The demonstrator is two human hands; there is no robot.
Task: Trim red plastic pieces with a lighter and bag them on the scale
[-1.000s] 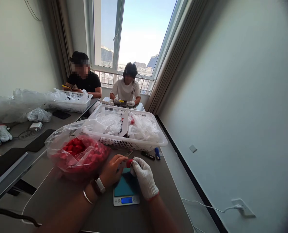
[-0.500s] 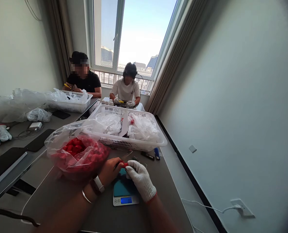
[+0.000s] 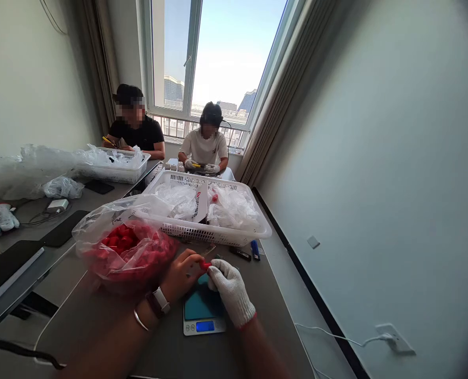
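Note:
A small red piece (image 3: pixel 205 265), too small to identify, is pinched between my two hands above the table. My left hand (image 3: pixel 184 273), bare with a watch and a bangle at the wrist, holds it from the left. On the other side my right hand (image 3: pixel 229 287), in a white knitted glove, has its fingers closed on the same piece. Just below them lies a digital scale (image 3: pixel 203 310) with a teal platform and a lit blue display. To the left stands a clear plastic bag (image 3: pixel 133 252) full of similar red pieces.
Beyond my hands a white plastic basket (image 3: pixel 218 234) holds clear bags and a cardboard divider. A black stick (image 3: pixel 240 253) and a blue object (image 3: pixel 255 250) lie near the right edge. Two people (image 3: pixel 137 131) sit by the window. A second basket (image 3: pixel 133 171) stands left.
The fingers of both my hands have shifted slightly around the red piece, and its angle has turned. The bag, scale and baskets stay where they were.

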